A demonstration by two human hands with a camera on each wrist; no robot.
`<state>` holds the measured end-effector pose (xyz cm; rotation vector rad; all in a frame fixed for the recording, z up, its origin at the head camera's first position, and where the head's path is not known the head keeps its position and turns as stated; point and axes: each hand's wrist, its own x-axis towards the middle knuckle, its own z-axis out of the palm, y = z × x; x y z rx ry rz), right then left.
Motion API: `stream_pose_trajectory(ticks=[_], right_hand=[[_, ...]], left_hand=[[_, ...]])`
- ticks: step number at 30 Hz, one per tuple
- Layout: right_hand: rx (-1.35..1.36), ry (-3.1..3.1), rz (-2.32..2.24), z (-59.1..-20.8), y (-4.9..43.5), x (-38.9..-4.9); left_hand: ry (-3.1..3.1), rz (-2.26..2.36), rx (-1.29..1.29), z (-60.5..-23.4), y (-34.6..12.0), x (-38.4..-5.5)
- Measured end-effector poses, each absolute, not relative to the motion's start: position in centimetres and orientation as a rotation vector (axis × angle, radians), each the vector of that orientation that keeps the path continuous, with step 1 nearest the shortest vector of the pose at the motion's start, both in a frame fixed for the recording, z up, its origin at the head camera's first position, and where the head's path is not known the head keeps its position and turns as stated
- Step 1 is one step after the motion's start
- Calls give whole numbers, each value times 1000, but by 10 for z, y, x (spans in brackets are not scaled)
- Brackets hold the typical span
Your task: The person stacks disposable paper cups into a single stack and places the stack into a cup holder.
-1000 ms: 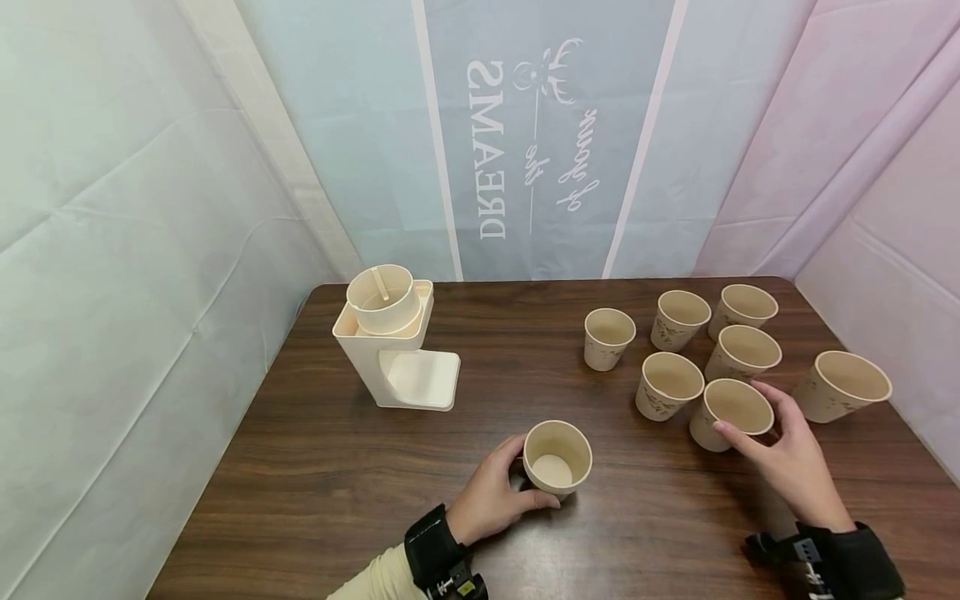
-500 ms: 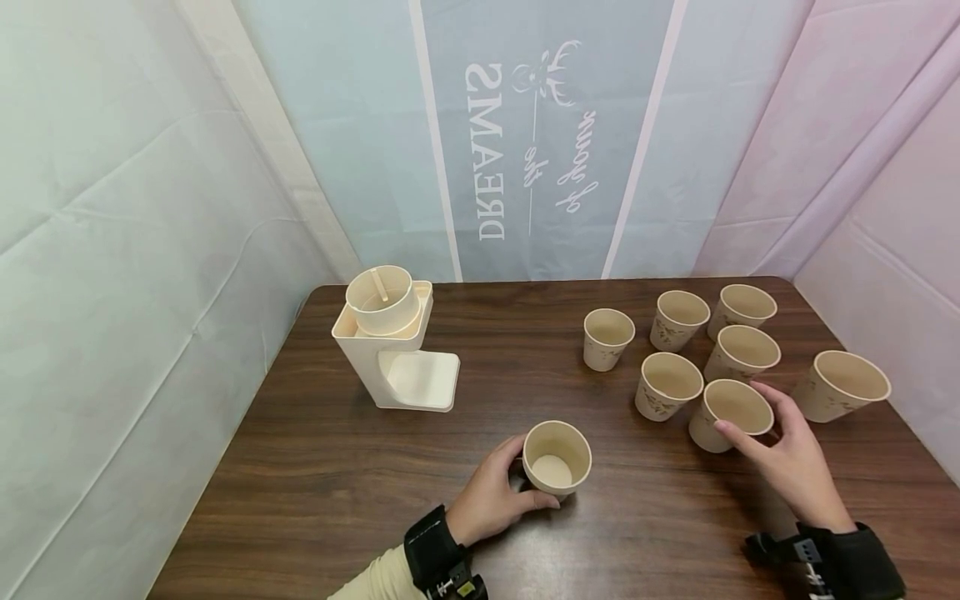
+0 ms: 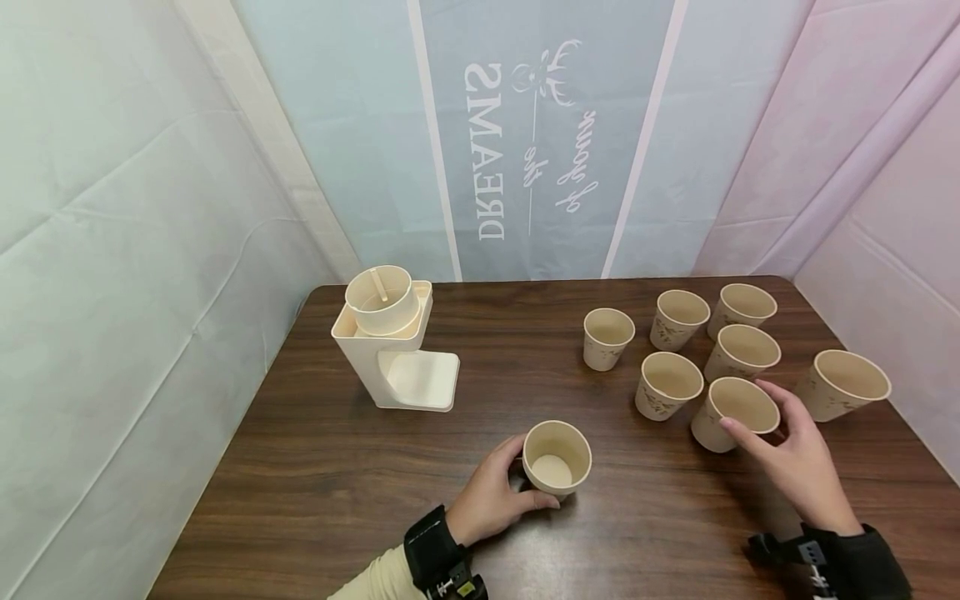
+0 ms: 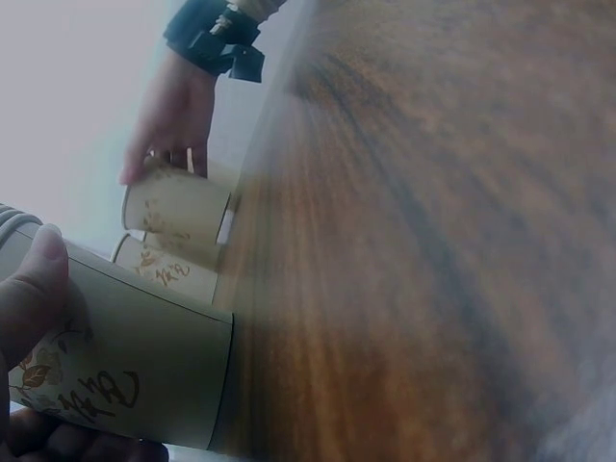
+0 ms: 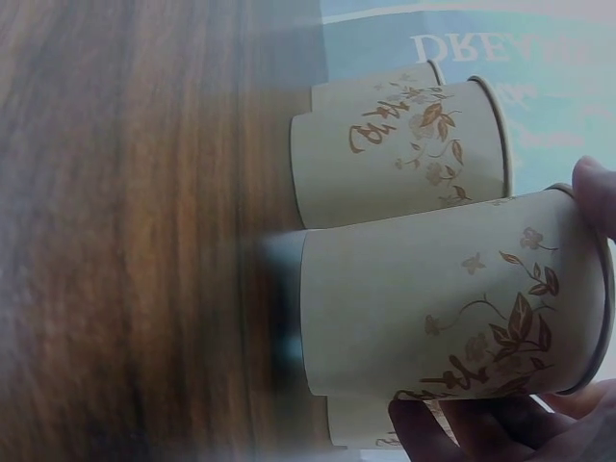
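Right hand (image 3: 798,467) grips floral paper cup (image 3: 738,402) between thumb and fingers; cup beyond palm, mouth up, just right of neighbouring cup (image 3: 666,387). Left hand (image 3: 491,496) curls round second paper cup (image 3: 557,458), upright, well left; right nearer cluster.

Cups (image 5: 433,298): beige w/ brn floral. Table (image 3: 322,483): dk brn woodgrain. Backdrop (image 3: 551,150): lt blue, wht stripes.

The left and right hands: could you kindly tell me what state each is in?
Left hand: closed, holding a paper cup apart from the others.
Right hand: closed, holding a second cup among the group.
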<state>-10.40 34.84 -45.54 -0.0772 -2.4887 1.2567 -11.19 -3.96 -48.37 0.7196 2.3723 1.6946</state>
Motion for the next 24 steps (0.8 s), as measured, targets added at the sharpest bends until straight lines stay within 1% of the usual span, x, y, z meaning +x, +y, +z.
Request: stream_pose_trajectory(ticks=[12,24], right_hand=[[-90,-2461,1256,-450,347,-101],[-44,-2409,1301,-439,340,-97]], left_hand=[[2377,1689,712,-484,-40,-112],[2376,1691,716,-485,-40,-112]])
